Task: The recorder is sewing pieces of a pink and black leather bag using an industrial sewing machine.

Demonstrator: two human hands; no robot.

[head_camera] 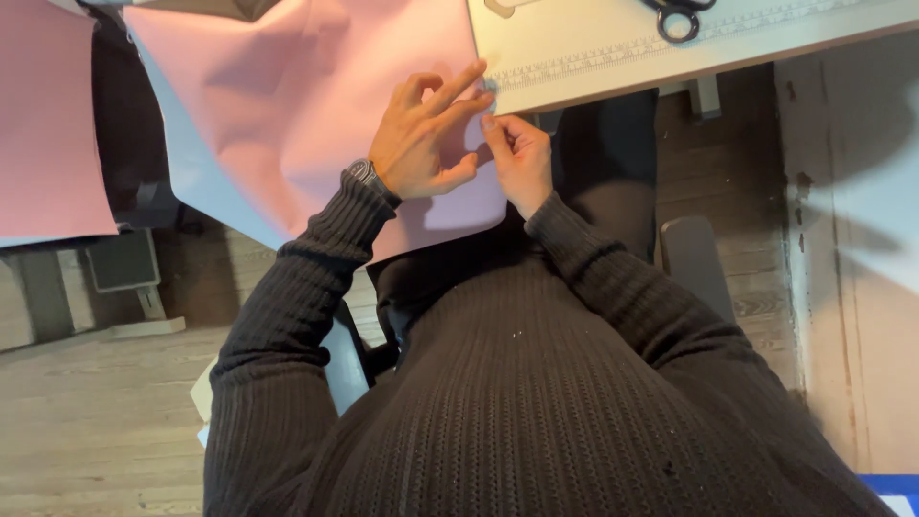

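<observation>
A large pink sheet (306, 105), pale blue on its underside, hangs off the edge of a white table (593, 57) toward my lap. My left hand (421, 139) lies on the sheet near its right edge, fingers spread, with a dark watch on the wrist. My right hand (520, 153) pinches the sheet's right edge between thumb and fingertips, just below the table's corner. Both hands almost touch each other. Both my arms are in a dark ribbed sweater.
A ruler scale (613, 53) runs along the table's near edge, and black scissors (682, 14) lie at the top. Another pink sheet (48, 115) hangs at the left. Wooden floor (96, 412) lies below, with a pale wall (862, 239) at the right.
</observation>
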